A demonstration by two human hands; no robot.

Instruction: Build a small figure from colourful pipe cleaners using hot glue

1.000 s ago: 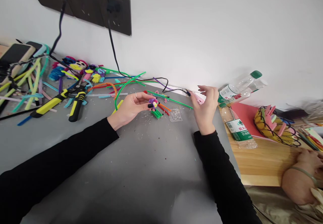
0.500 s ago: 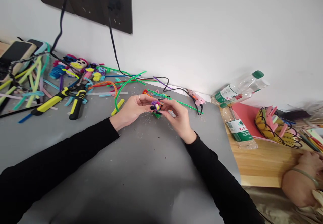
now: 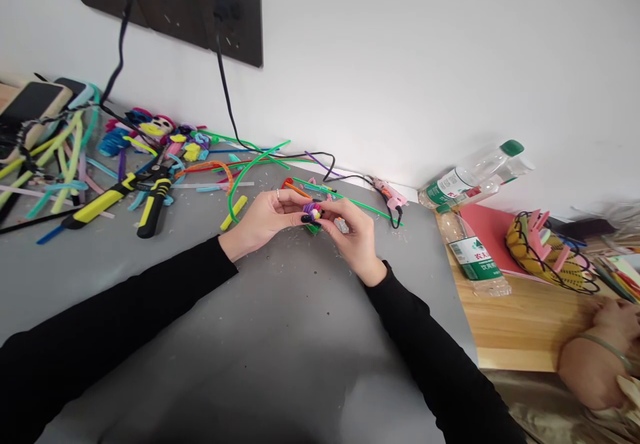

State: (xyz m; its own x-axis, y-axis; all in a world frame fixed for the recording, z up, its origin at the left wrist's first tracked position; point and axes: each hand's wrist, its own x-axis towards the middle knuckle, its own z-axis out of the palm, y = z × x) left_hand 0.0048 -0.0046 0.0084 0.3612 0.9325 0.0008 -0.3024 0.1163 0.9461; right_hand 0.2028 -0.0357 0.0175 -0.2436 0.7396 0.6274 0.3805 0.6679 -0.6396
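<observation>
Between my two hands, a little above the grey table, is a small purple, yellow and white pipe-cleaner piece. My left hand pinches it from the left, thumb and fingers closed. From the right, the fingertips of my right hand close on its other side. Fingers hide part of the piece, so its full shape does not show. Something green lies just beneath it. Behind my hands are an orange pipe cleaner and a long green pipe cleaner. A yellow stick lies beside my left wrist.
Yellow-black pliers and piled pipe cleaners lie left, near colourful fuzzy figures. A pink corded tool rests by the wall. Plastic bottles and a yellow basket are right, near another person's arm.
The pipe-cleaner piece has turned slightly between my fingers, showing more purple. My right hand has shifted a little. The things on the table have not moved.
</observation>
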